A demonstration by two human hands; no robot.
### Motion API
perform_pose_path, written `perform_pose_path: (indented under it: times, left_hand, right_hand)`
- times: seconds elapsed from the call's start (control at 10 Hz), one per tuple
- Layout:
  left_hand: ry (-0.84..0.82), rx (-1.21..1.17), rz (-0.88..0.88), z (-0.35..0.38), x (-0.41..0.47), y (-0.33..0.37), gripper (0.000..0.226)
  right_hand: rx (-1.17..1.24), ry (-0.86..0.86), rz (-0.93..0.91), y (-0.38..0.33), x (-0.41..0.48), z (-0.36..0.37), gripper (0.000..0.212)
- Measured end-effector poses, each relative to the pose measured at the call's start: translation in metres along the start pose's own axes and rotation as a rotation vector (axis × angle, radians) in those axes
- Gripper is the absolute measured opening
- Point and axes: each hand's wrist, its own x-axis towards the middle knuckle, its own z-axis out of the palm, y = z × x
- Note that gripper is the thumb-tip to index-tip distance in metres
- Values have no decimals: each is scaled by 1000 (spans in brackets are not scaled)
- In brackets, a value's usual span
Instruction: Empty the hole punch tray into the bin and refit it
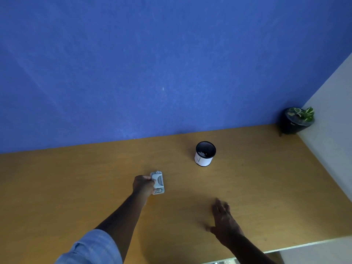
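My left hand (143,184) holds a narrow grip on the small grey metal hole punch (158,182), standing mid-tabletop (76,187), its long axis running from near edge to far edge. No readable writing. My right hand (222,218) hovers spread wide. The black-mesh, white-wrapped round bin (204,154) stands towards the far edge.

an office desk nook: blue partition panel (152,63), wooden desk (76,187), potted plant (297,119)
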Motion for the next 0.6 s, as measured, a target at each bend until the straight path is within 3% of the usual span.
perform_pose_path:
  times: [0.4, 0.6]
  left_hand:
    - [-91, 27, -11, -12, -9, 4, 36]
    - [-21, 171, 37, -25, -23, 18, 35]
  right_hand:
    - [41, -1, 6, -1, -1, -2, 107]
    - [27, -45, 8, -5, -6, -15, 106]
